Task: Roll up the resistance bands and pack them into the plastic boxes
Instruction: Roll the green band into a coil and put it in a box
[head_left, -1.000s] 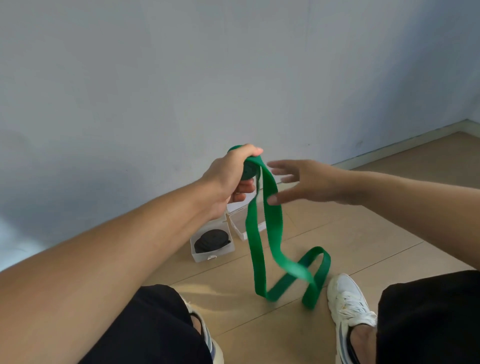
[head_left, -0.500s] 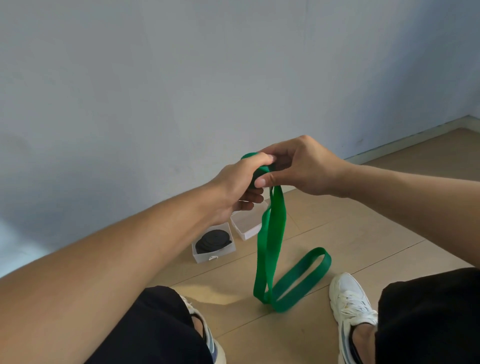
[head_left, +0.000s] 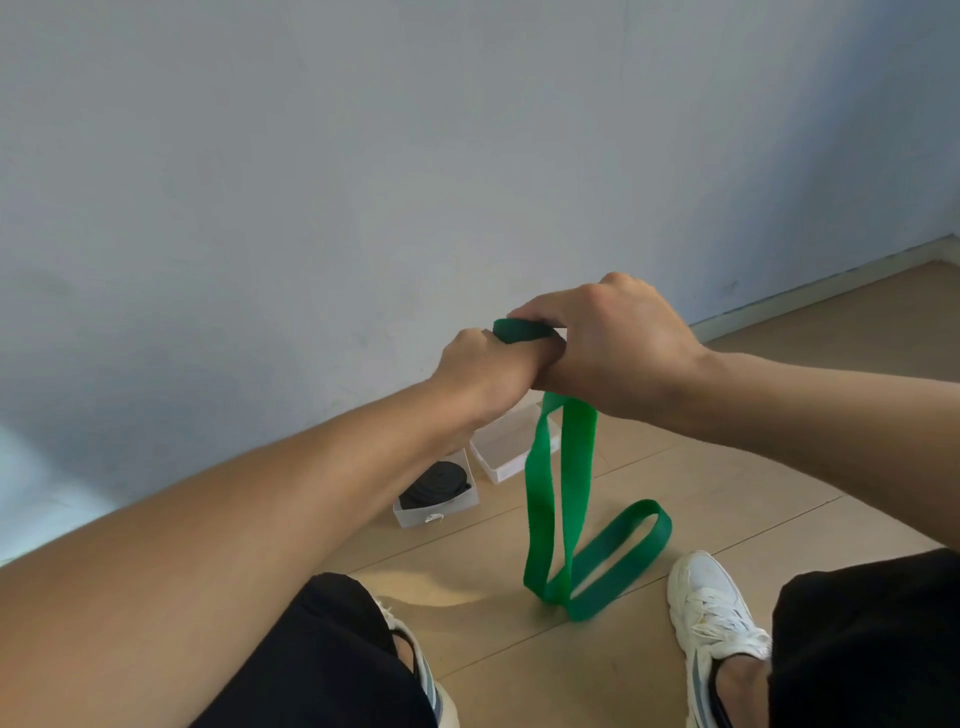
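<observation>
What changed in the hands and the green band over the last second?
The right hand, open beside the band a second ago, closed over the roll on top of the left hand. More of the green band got wound up, so its loose loop on the floor is shorter. The black band in its box and the empty box stayed put.

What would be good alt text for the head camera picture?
Both hands, left and right, grip a partly rolled green band whose loose end trails onto the floor. Behind it sit a box holding a rolled black band and an empty box.
</observation>
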